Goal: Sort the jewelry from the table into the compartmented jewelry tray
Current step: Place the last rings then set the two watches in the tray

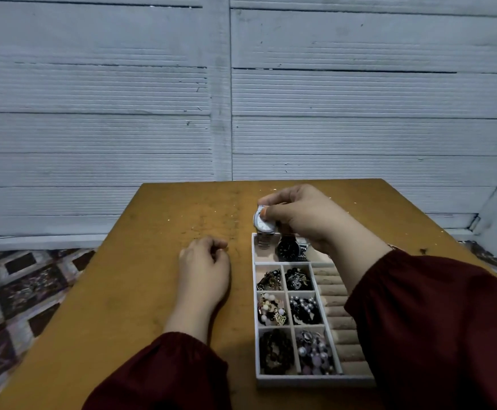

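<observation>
A white compartmented jewelry tray (300,379) lies on the right half of the brown table (140,291). My right hand (303,217) pinches a silver watch (262,224) with a white dial, held over the tray's far compartment, its metal band hanging down into it. A black-dial watch (288,249) lies in that same compartment. Several small compartments hold beads, pearls and chains (273,309). Ring rolls (340,318) run along the tray's right side, partly behind my right sleeve. My left hand (204,267) rests on the table left of the tray, fingers loosely curled, holding nothing.
A grey-white panelled wall stands right behind the table's far edge. A patterned floor (19,291) shows to the left of the table. Small pale specks dot the far tabletop.
</observation>
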Motion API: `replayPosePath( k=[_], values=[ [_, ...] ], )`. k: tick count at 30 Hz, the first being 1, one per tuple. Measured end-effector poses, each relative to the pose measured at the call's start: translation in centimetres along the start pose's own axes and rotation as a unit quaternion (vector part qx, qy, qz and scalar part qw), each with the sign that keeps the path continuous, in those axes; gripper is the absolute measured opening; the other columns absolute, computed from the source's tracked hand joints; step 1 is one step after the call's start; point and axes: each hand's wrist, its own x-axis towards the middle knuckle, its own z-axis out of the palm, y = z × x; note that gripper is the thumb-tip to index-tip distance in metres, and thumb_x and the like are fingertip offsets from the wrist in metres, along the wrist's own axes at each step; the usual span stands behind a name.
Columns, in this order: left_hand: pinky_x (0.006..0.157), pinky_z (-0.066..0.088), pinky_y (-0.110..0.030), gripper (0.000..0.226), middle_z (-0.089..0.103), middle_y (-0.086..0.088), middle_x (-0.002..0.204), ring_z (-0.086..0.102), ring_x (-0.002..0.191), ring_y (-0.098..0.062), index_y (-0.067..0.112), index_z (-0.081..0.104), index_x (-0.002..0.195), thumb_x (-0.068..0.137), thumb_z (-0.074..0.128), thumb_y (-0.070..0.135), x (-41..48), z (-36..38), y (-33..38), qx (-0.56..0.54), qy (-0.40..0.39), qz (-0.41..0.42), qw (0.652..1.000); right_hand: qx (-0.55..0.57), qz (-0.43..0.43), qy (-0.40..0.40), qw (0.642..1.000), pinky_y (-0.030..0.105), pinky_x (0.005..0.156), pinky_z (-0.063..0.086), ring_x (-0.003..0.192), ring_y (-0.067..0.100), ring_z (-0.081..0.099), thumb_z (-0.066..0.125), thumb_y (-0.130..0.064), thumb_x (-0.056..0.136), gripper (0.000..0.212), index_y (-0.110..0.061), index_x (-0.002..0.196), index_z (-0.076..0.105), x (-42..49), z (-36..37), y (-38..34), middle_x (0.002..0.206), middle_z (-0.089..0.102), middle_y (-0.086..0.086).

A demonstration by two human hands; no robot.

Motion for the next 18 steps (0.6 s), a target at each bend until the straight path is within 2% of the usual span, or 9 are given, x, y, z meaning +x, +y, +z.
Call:
replayPosePath(
  k=[3,7,13,16,18],
  values=[
    [0.094,0.044,-0.039,0.018,0.067,-0.003,0.101,0.055,0.105,-0.026,0.022,0.066,0.092,0.087,0.052,0.011,0.0,0.0,-0.1,0.011,0.002,-0.002,1.000,-0.080,-0.008,-0.001,0.997,0.023,0.063,0.047,0.064,0.011,0.057,0.071,-0.006,0.081,0.015,-0.008,0.096,0.068,0.1,-0.1,-0.1,0.077,0.066,0.004],
    [0.094,0.043,-0.037,0.019,0.066,-0.003,0.103,0.054,0.106,-0.025,0.020,0.067,0.095,0.088,0.052,0.012,-0.1,0.0,0.0,0.016,0.001,-0.005,1.000,-0.131,-0.005,-0.019,0.991,0.037,0.082,0.055,0.076,0.022,0.066,0.075,-0.005,0.077,0.018,-0.005,0.094,0.069,0.4,-0.1,0.1,0.088,0.072,0.014],
    [0.094,0.043,-0.039,0.019,0.066,-0.003,0.103,0.054,0.106,-0.025,0.021,0.067,0.094,0.087,0.052,0.012,-0.1,-0.1,0.2,0.018,0.002,-0.005,1.000,-0.199,0.000,-0.051,0.979,0.046,0.085,0.056,0.084,0.030,0.068,0.076,-0.003,0.074,0.021,-0.012,0.090,0.067,1.1,0.0,0.2,0.088,0.071,0.013],
    [0.094,0.044,-0.039,0.019,0.066,-0.003,0.103,0.054,0.106,-0.025,0.021,0.067,0.095,0.087,0.052,0.012,0.0,0.0,0.1,0.020,0.003,-0.005,1.000,-0.220,-0.011,-0.050,0.974,0.044,0.085,0.055,0.080,0.027,0.067,0.076,-0.004,0.075,0.017,-0.013,0.085,0.065,1.5,0.1,0.1,0.083,0.070,0.011],
    [0.094,0.044,-0.039,0.019,0.066,-0.003,0.103,0.054,0.107,-0.025,0.021,0.067,0.095,0.088,0.052,0.012,0.0,0.0,0.1,0.022,0.003,-0.005,1.000,-0.228,-0.019,-0.050,0.972,0.038,0.080,0.055,0.075,0.024,0.065,0.076,-0.006,0.076,0.017,-0.016,0.082,0.065,1.6,0.1,0.1,0.077,0.069,0.006]
  ],
)
